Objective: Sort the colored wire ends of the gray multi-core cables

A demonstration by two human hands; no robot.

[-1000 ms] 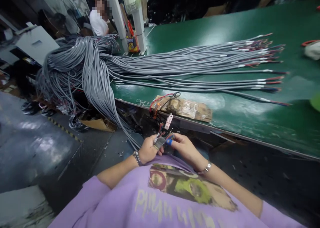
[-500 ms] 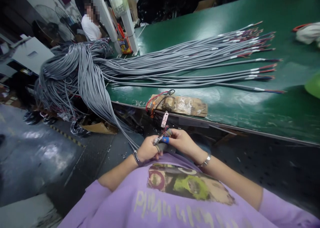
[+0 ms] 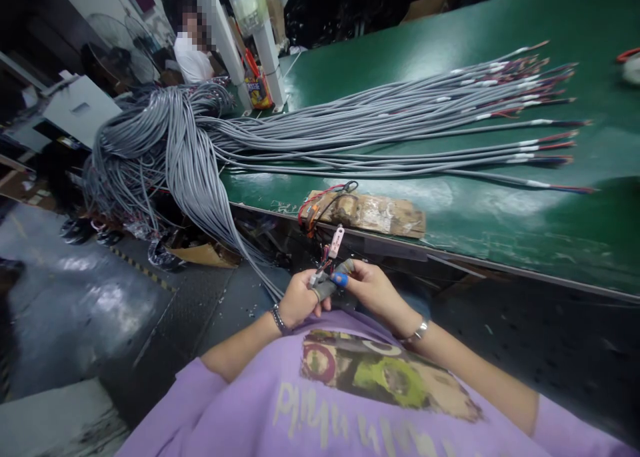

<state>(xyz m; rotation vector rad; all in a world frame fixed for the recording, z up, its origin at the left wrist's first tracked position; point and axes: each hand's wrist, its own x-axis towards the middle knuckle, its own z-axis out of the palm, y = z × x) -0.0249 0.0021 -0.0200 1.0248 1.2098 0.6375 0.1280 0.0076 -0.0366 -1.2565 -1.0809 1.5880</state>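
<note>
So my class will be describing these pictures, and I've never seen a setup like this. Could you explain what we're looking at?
There is no robot here: these are a person's two bare hands. Every picture comes from one camera worn on that person's head, looking forward and down.

Many grey cables lie along the green bench, coloured wire ends to the right. A wooden board sits at the near edge.

Some cables hang down to the left hand, which holds them near coloured wires. The right hand is close beside it; what its fingertips grip is too small to tell.
</note>
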